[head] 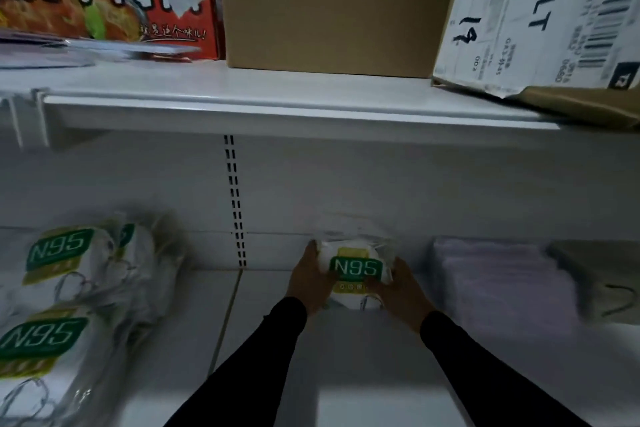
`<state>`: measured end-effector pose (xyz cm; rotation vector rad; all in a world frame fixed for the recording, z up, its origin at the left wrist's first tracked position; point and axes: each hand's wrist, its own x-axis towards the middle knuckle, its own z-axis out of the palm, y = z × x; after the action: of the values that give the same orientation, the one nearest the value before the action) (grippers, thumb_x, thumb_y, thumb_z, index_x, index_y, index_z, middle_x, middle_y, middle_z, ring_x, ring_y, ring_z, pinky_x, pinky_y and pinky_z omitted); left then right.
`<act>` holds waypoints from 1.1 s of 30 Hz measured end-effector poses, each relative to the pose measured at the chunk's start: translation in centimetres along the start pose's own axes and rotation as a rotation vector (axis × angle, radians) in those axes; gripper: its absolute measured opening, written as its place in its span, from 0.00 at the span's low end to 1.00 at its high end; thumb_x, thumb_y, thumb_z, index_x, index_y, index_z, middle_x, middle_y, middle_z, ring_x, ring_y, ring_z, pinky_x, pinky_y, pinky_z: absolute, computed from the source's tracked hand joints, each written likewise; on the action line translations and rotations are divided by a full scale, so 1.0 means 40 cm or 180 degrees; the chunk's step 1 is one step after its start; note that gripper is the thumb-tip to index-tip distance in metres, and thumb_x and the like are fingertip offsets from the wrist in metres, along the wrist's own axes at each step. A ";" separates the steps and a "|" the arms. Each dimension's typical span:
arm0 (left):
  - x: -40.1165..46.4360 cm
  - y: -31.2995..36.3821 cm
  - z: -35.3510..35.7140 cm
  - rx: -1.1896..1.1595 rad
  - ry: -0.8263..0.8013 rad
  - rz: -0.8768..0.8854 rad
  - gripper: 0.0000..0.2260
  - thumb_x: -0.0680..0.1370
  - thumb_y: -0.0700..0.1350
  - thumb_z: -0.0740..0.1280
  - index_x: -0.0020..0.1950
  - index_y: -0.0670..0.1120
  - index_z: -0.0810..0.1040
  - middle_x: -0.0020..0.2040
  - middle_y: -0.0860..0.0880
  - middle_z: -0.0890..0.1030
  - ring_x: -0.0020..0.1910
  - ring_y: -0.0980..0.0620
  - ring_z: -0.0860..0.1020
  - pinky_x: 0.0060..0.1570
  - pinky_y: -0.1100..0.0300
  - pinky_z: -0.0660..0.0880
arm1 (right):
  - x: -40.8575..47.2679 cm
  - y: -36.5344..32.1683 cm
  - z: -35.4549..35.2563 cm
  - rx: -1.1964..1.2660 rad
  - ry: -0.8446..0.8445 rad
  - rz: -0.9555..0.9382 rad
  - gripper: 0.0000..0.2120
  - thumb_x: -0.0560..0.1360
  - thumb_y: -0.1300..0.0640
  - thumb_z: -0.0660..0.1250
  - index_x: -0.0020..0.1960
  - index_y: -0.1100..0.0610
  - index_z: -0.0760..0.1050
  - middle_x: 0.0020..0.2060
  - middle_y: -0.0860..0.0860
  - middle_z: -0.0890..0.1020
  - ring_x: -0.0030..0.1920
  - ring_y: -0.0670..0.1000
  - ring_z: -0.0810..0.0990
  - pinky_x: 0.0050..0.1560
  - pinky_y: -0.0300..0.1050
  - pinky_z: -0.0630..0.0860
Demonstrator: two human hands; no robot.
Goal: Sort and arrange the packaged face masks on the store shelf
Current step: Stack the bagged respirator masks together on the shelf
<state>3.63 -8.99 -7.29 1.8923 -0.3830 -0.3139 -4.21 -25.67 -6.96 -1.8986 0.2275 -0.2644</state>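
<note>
Two hands, left hand (313,283) and right hand (403,291), gripping white mask pack (356,269), green N95 label, clear wrap

Two arms come up from the bottom edge, both in long black sleeves. The left sleeve (242,367) is plain and dark, snug along the forearm, no logo, no stripe, no cuff button showing. The right sleeve (485,371) matches it: same black cloth, same close fit, a slight fold near the wrist. Each sleeve ends right at the wrist, and the left hand (310,283) and right hand (403,291) are bare, no gloves, rings or watch in sight.
</note>
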 end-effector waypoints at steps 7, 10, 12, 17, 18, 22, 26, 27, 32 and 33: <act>0.015 -0.011 0.004 -0.0060 -0.0098 -0.0057 0.42 0.76 0.48 0.69 0.79 0.47 0.43 0.75 0.49 0.62 0.72 0.48 0.67 0.70 0.50 0.67 | 0.029 0.014 0.013 0.0288 0.0094 0.0049 0.20 0.74 0.72 0.66 0.48 0.46 0.69 0.49 0.42 0.77 0.47 0.37 0.77 0.45 0.32 0.77; -0.002 -0.008 0.002 -0.0148 -0.0084 -0.0186 0.43 0.76 0.43 0.70 0.79 0.46 0.42 0.75 0.48 0.64 0.71 0.48 0.68 0.68 0.51 0.69 | 0.021 0.014 0.016 0.0261 0.0221 0.0090 0.21 0.73 0.70 0.68 0.51 0.45 0.69 0.52 0.44 0.78 0.50 0.40 0.78 0.50 0.36 0.78; -0.006 -0.014 -0.001 -0.0082 -0.0113 -0.0280 0.46 0.74 0.43 0.72 0.79 0.46 0.41 0.76 0.47 0.63 0.71 0.47 0.68 0.68 0.51 0.69 | 0.017 0.007 0.017 0.0269 0.0287 0.0057 0.21 0.73 0.69 0.69 0.55 0.47 0.70 0.54 0.45 0.79 0.52 0.42 0.79 0.53 0.40 0.79; -0.021 -0.013 -0.022 0.0249 -0.0111 -0.0338 0.49 0.73 0.47 0.74 0.79 0.47 0.40 0.76 0.45 0.61 0.73 0.46 0.65 0.70 0.53 0.66 | 0.010 -0.007 0.026 0.0178 0.0741 0.0070 0.25 0.71 0.67 0.72 0.64 0.56 0.69 0.58 0.48 0.79 0.58 0.49 0.80 0.53 0.38 0.79; -0.026 -0.012 -0.028 0.0314 -0.0115 -0.0368 0.49 0.72 0.47 0.74 0.78 0.47 0.40 0.77 0.45 0.59 0.74 0.46 0.63 0.71 0.52 0.64 | 0.007 -0.018 0.028 0.0164 0.0839 0.0141 0.26 0.71 0.65 0.73 0.65 0.56 0.67 0.59 0.48 0.78 0.60 0.50 0.78 0.54 0.33 0.76; -0.064 -0.004 -0.057 0.0694 -0.0039 -0.0394 0.47 0.74 0.49 0.72 0.78 0.46 0.40 0.79 0.45 0.54 0.76 0.46 0.57 0.73 0.53 0.59 | -0.014 -0.051 0.035 -0.0375 0.1383 0.0542 0.43 0.72 0.52 0.73 0.77 0.62 0.53 0.75 0.57 0.62 0.75 0.54 0.60 0.69 0.37 0.55; -0.118 0.019 -0.127 0.0973 0.0121 -0.0326 0.40 0.76 0.49 0.69 0.79 0.47 0.46 0.78 0.46 0.58 0.75 0.49 0.60 0.73 0.59 0.58 | -0.043 -0.106 0.036 -0.0836 0.2019 0.0037 0.33 0.74 0.52 0.70 0.74 0.61 0.62 0.68 0.62 0.69 0.68 0.59 0.68 0.68 0.44 0.63; -0.134 0.027 -0.153 0.0997 0.0198 -0.0314 0.39 0.76 0.49 0.69 0.79 0.47 0.49 0.77 0.46 0.60 0.74 0.49 0.62 0.72 0.59 0.60 | -0.047 -0.125 0.045 -0.0873 0.2061 -0.0224 0.28 0.74 0.54 0.70 0.71 0.61 0.66 0.64 0.62 0.73 0.63 0.58 0.72 0.64 0.41 0.65; -0.230 0.077 -0.314 0.1026 0.1201 -0.0165 0.23 0.76 0.44 0.69 0.70 0.45 0.70 0.64 0.43 0.77 0.61 0.49 0.77 0.59 0.65 0.68 | -0.064 -0.227 0.211 -0.0658 0.0692 -0.0907 0.02 0.76 0.55 0.68 0.48 0.51 0.77 0.44 0.50 0.81 0.42 0.46 0.80 0.48 0.41 0.78; -0.254 0.079 -0.353 0.0939 0.1389 -0.0215 0.20 0.76 0.43 0.68 0.68 0.45 0.72 0.62 0.44 0.78 0.59 0.48 0.78 0.59 0.64 0.70 | -0.072 -0.251 0.259 -0.0620 0.0229 -0.0883 0.01 0.76 0.55 0.68 0.46 0.50 0.77 0.43 0.49 0.82 0.41 0.40 0.79 0.44 0.34 0.75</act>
<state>-0.41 6.22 0.80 2.1973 -0.0713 0.1225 -3.65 -12.18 -1.09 -2.1161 0.0371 -0.5139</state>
